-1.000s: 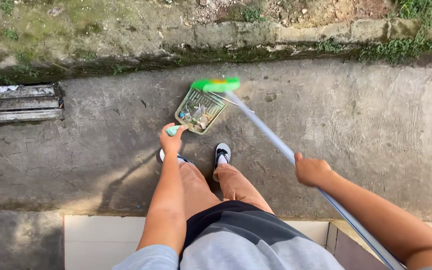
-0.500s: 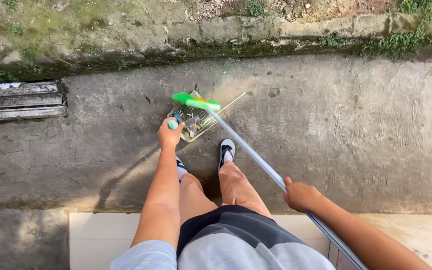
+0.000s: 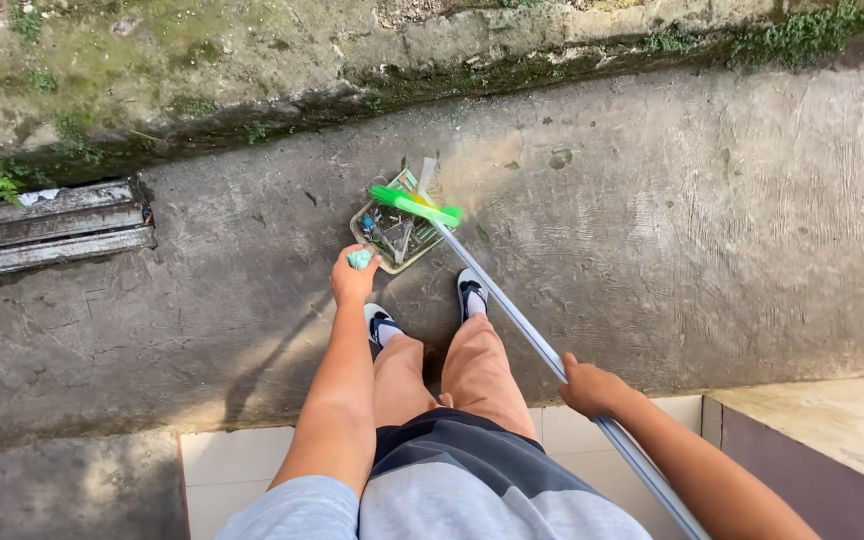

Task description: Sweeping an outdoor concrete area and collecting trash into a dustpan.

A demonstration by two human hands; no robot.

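Two hands engaged: left hand point(image 3: 354, 280) gripping dustpan point(image 3: 395, 232) handle on concrete path point(image 3: 652, 230); right hand point(image 3: 588, 386) closed around broom point(image 3: 417, 206) pole. Broom head drawn back over pan; debris inside.

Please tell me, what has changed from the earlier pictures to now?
The green broom head swept from beyond the dustpan back over it, toward the feet. Unchanged: left hand holds the dustpan handle, right hand grips the broom pole.
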